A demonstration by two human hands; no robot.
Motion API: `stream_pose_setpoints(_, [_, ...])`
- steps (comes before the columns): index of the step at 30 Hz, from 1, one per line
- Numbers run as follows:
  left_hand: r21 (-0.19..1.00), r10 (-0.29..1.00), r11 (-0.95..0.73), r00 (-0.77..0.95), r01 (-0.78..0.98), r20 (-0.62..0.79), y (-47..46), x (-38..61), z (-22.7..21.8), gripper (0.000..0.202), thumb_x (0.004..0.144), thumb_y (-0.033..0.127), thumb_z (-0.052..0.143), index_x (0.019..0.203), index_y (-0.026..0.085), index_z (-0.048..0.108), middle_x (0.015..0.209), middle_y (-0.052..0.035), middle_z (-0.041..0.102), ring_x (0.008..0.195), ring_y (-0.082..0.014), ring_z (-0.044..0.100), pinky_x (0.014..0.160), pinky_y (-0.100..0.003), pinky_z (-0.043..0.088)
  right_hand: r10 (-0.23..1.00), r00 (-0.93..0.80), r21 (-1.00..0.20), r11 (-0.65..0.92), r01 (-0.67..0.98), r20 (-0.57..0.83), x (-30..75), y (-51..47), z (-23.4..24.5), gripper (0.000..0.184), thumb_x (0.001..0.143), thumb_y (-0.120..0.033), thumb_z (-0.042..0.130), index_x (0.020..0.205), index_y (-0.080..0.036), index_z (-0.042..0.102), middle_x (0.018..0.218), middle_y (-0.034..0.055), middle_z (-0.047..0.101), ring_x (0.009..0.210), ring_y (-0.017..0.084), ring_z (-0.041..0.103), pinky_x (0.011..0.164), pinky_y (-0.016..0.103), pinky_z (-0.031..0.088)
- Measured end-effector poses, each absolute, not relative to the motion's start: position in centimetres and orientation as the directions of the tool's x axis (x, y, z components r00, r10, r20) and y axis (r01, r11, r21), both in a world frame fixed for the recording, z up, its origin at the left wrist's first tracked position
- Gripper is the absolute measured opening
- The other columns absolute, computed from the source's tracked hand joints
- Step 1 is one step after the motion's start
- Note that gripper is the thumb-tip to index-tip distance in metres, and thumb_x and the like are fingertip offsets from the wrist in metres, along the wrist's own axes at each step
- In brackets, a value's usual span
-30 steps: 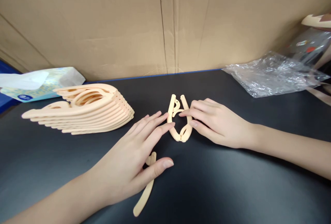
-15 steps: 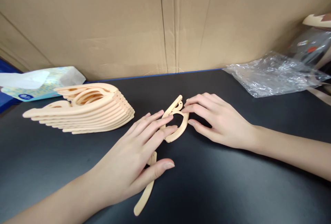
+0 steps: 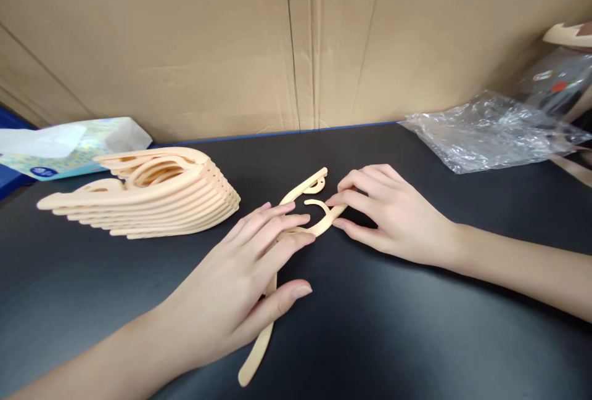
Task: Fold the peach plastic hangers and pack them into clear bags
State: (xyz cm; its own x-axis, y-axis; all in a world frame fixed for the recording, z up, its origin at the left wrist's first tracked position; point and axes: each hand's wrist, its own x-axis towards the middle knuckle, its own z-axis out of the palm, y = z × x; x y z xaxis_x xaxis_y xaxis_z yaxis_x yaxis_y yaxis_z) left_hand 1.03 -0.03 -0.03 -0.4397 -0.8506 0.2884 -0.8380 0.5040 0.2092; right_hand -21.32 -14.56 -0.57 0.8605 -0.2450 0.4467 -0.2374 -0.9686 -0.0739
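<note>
A cream plastic folding clothes hanger [image 3: 322, 223] lies on the black table. My left hand [image 3: 245, 273] rests flat over its middle with fingers stretched out and thumb apart, hiding part of it. One arm of the hanger sticks out below that hand toward me, and another piece reaches away beyond the fingertips. Between thumb and fingers, my right hand [image 3: 393, 215] pinches the end of a part with a curved hook, which points to the right. To the left is a stack of several similar folded hangers [image 3: 185, 203], untouched by either hand.
A tissue pack [image 3: 111, 135] lies behind the stack at the left. Crumpled clear plastic film [image 3: 481, 132] sits at the back right, beside another plastic bag [image 3: 550, 82]. A cardboard wall [image 3: 208, 48] stands along the table's far edge.
My right hand has swung the hooked part of the hanger outward to the right, away from the far arm. The loop it formed has opened. My left hand has stayed almost still.
</note>
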Motion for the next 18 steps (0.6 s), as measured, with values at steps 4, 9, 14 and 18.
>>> stream_pose_setpoints(4, [0.192, -0.845, 0.51, -0.447, -0.839, 0.293, -0.04, 1.04, -0.16, 0.036, 0.106, 0.037, 0.041, 0.133, 0.018, 0.055, 0.143, -0.0098, 0.056, 0.142, -0.0219, 0.041, 0.122, -0.041, 0.027, -0.227, 0.86, -0.081, -0.974, -0.214, 0.457, -21.35, -14.55, -0.55, 0.018, 0.101, -0.025, 0.052, 0.105, -0.016, 0.067, 0.099, 0.0076, 0.069, 0.093, 0.021, 0.063, 0.09, 0.039, 0.044])
stream_pose_setpoints(9, [0.153, -0.841, 0.512, -0.457, -0.845, 0.291, 0.0, 1.05, -0.17, 0.037, 0.106, 0.037, 0.041, 0.134, 0.018, 0.055, 0.142, -0.0079, 0.059, 0.142, -0.0216, 0.042, 0.123, -0.042, 0.026, -0.2, 0.891, -0.127, -0.979, -0.162, 0.408, -21.43, -14.54, -0.61, 0.032, 0.099, -0.036, 0.056, 0.12, -0.014, 0.066, 0.131, 0.0163, 0.063, 0.122, 0.029, 0.057, 0.101, 0.048, 0.045])
stream_pose_setpoints(14, [0.157, -0.826, 0.538, -0.48, -0.829, 0.295, 0.01, 0.99, -0.03, 0.036, 0.106, 0.035, 0.042, 0.135, 0.018, 0.054, 0.142, -0.0069, 0.059, 0.142, -0.0209, 0.041, 0.122, -0.039, 0.028, -0.204, 0.899, -0.135, -0.977, -0.164, 0.386, -21.43, -14.57, -0.65, 0.041, 0.101, -0.04, 0.052, 0.129, -0.013, 0.064, 0.14, 0.0176, 0.058, 0.13, 0.03, 0.051, 0.106, 0.052, 0.043])
stream_pose_setpoints(18, [0.164, -0.808, 0.565, -0.501, -0.809, 0.309, 0.01, 0.89, 0.06, 0.034, 0.107, 0.034, 0.04, 0.134, 0.017, 0.054, 0.137, -0.0073, 0.062, 0.14, -0.0211, 0.042, 0.119, -0.036, 0.033, -0.207, 0.899, -0.13, -0.977, -0.169, 0.386, -21.44, -14.65, -0.71, 0.044, 0.101, -0.042, 0.051, 0.131, -0.012, 0.064, 0.14, 0.0193, 0.058, 0.129, 0.032, 0.052, 0.105, 0.054, 0.044])
